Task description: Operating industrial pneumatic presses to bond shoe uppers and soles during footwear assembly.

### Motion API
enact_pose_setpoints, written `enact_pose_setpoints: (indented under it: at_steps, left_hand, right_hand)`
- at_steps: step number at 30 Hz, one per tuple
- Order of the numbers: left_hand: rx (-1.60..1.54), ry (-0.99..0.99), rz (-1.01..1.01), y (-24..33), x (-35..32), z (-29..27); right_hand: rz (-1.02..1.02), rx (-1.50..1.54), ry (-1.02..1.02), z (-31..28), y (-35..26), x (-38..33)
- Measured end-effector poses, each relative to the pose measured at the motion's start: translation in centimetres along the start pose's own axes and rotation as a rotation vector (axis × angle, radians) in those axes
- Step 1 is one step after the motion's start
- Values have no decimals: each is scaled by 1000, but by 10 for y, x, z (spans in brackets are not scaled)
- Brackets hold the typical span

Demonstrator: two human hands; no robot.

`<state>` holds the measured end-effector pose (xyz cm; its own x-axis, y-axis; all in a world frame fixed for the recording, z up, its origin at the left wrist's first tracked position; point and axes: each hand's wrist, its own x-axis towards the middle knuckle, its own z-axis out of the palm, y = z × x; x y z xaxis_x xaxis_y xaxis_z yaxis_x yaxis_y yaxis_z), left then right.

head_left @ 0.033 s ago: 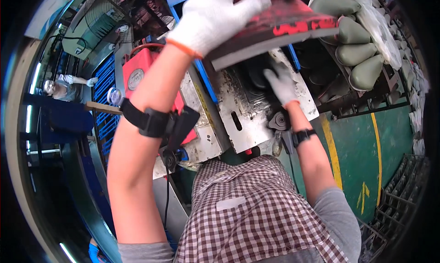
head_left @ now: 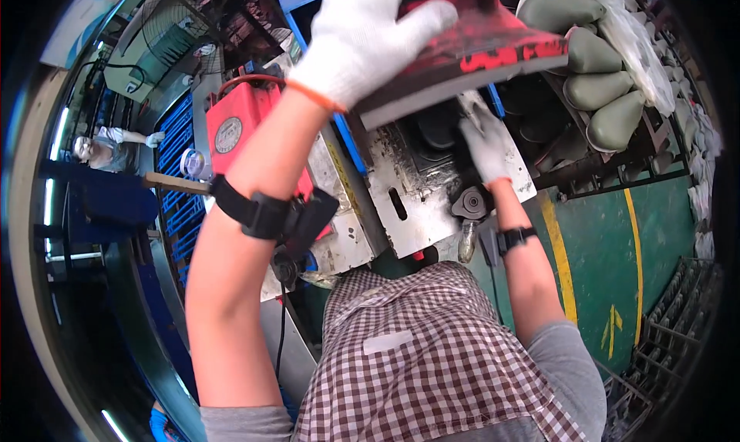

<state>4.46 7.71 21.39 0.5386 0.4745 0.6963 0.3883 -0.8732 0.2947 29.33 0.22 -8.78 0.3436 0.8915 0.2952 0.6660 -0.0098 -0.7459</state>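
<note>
While the left grip (head_left: 358,45), a white-gloved hand, is raised over the far left corner of the metal counter (head_left: 428,230), its thumb stands spread by a red-and-black machine part (head_left: 501,37); the other fingers run out of view, so I cannot tell whether it has hold of anything. That part overhangs the far end of the counter and blocks the view of what lies beneath.

On the counter rests a dark pad (head_left: 436,131). Just right of it is the right grip (head_left: 486,149), gloved too, its fingers extended and loosely apart with nothing visible in it; whether they touch the pad is unclear. A round metal knob (head_left: 469,203) sits on the counter's near right side.

Left of the counter stands a red box (head_left: 262,103) with a dial, partly covered by the left forearm; farther left are a blue rack (head_left: 177,176) and another person (head_left: 116,149). Right of the counter, olive shoe-shaped pieces (head_left: 617,122) crowd a rack beside clear plastic sheeting (head_left: 640,57).
</note>
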Motion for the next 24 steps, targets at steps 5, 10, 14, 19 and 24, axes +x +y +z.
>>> enact_pose_setpoints:
  at_steps: [5, 10, 14, 19, 24]
  left_hand:
    - [-13, 137, 135, 20, -62, 55]
    - [-35, 44, 126, 32, -137, 112]
    - [35, 112, 228, 28, -197, 156]
    - [125, 68, 183, 20, -239, 186]
    - [160, 63, 184, 17, -246, 193]
  right_hand:
    - [232, 173, 132, -67, 61, -100]
    - [730, 382, -238, -85, 58, -189]
    - [1072, 1086, -511, -81, 14, -215]
    - [1148, 1347, -813, -102, 8, -204]
    - [1305, 1190, -394, -127, 46, -178]
